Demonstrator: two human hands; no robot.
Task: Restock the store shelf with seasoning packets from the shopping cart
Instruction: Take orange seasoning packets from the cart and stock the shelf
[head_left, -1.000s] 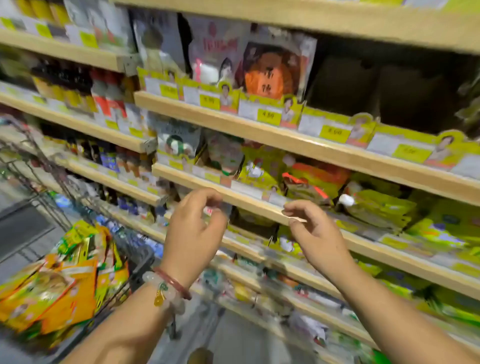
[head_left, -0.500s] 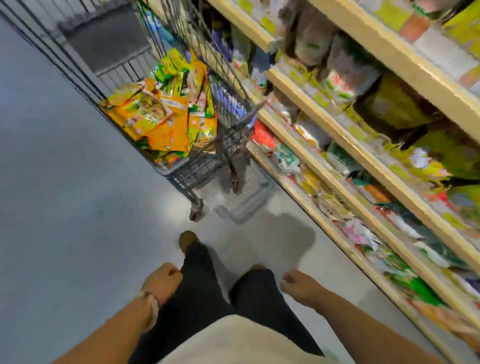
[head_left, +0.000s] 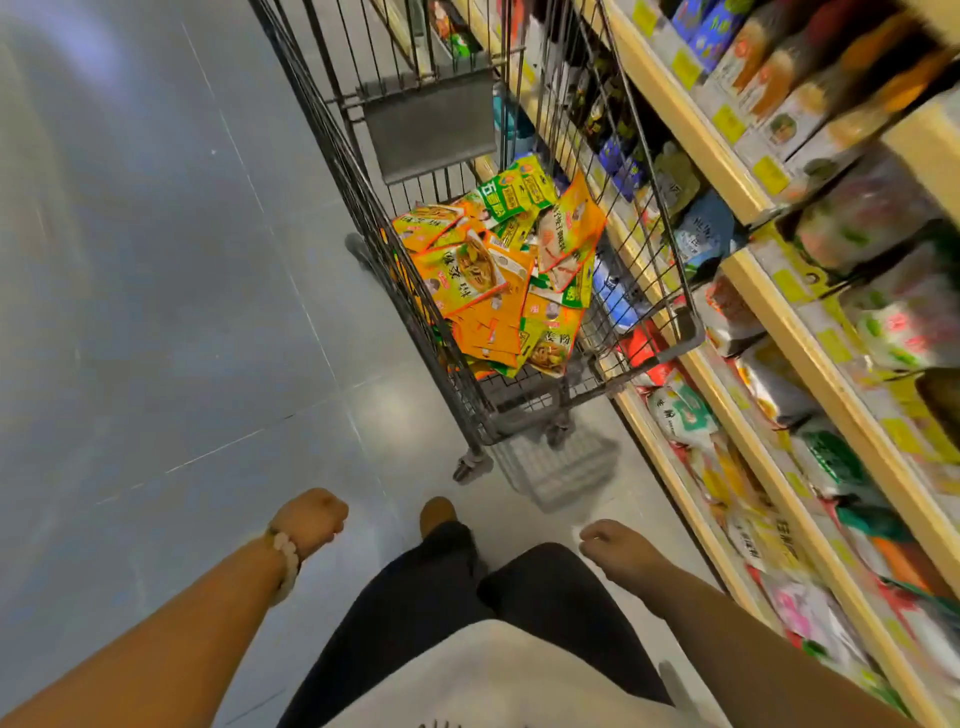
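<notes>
Nearest, both hands hanging low in front of the dark trousers, holding nothing. Left hand (head_left: 310, 519), with a bead bracelet at the wrist, curled into a loose fist. Right hand (head_left: 615, 543) relaxed, fingers drooping toward the grey floor (head_left: 156, 312).

Further ahead, the wire shopping cart (head_left: 691, 332) parked just beside the store shelf (head_left: 789, 312), well apart from both hands. Inside, a loose heap of seasoning packets (head_left: 498, 280), orange and green, overlapping at all angles and lying against the cart's bottom and the side away from the shelf.

Probably light, thin and floppy, with glossy film likely to slide packet over packet. Best taken by pinching a small stack along one sealed edge or across the flat faces, thumb on top, rather than scooping from the middle, where loose ones may slip out and spill.

Beyond and alongside the cart, shelf tiers stocked with blurred bags, bottles and yellow price tags.
</notes>
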